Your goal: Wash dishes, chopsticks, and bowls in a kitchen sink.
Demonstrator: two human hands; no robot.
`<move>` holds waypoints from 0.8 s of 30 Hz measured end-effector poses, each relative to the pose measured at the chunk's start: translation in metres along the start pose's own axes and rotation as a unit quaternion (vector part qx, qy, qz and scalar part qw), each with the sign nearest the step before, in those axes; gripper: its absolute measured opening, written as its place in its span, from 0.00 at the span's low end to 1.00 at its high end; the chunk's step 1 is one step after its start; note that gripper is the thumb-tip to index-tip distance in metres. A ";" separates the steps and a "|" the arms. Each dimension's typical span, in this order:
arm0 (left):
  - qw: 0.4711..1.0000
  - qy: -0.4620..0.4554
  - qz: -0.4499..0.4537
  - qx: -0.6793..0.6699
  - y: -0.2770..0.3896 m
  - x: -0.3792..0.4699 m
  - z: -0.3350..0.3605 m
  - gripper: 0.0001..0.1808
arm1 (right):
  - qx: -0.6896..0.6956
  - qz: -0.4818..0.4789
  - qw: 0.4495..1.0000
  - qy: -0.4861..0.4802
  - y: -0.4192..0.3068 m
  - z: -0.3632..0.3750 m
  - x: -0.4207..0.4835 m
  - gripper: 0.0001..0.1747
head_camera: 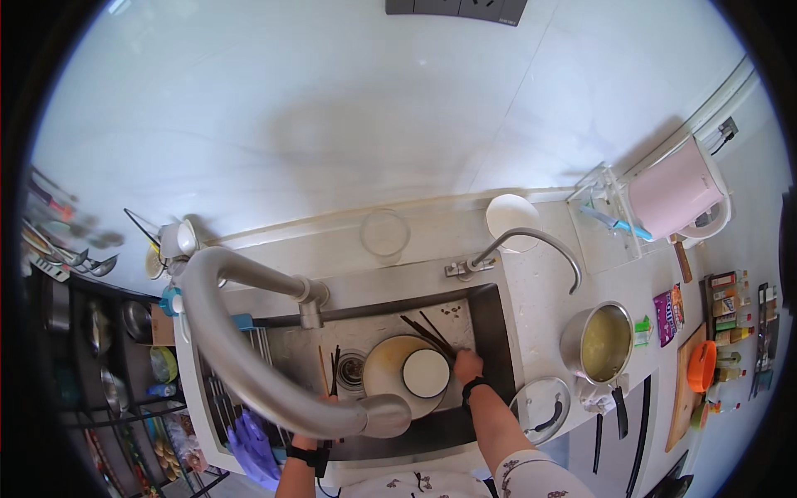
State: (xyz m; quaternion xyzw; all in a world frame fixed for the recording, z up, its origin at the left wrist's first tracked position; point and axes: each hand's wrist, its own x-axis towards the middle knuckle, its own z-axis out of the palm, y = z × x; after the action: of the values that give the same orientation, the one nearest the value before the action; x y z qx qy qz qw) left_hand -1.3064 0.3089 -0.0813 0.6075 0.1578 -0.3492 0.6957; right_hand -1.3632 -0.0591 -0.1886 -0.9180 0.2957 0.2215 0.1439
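Note:
My right hand (467, 367) is closed on several dark chopsticks (429, 332) at the right side of the steel sink (492, 324). Beside it, a white bowl (426, 373) rests in a larger cream-coloured bowl (386, 361) on the sink's bottom. My left hand (325, 408), partly hidden by the big faucet, holds a bundle of chopsticks (335, 367) upright at the sink's left part. The drain strainer (350, 368) lies between that bundle and the large bowl.
A curved steel faucet (230, 348) arches over the sink's left side; a thin faucet (560, 246) stands behind. Purple rubber gloves (252, 445) hang at the front left edge. On the right counter are a saucepan (604, 342), a glass lid (538, 408) and a pink kettle (675, 187).

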 end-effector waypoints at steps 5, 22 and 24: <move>0.990 0.039 -0.129 0.046 0.019 -0.013 0.029 0.07 | -0.019 0.044 0.995 -0.082 -0.005 -0.064 -0.011 0.12; 0.988 -0.128 -0.040 -0.073 0.047 -0.064 0.125 0.12 | 0.556 -0.047 0.788 -0.259 -0.079 -0.123 -0.177 0.15; 0.986 -0.131 -0.010 -0.102 0.057 -0.073 0.139 0.14 | 0.636 0.000 0.726 -0.263 -0.091 -0.127 -0.184 0.14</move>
State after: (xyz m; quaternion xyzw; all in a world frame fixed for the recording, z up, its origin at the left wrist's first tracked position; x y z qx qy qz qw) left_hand -1.3472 0.1983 0.0370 0.4806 0.1068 -0.4146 0.7653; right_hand -1.4008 0.0506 0.0234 -0.5163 0.3177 0.2141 0.7659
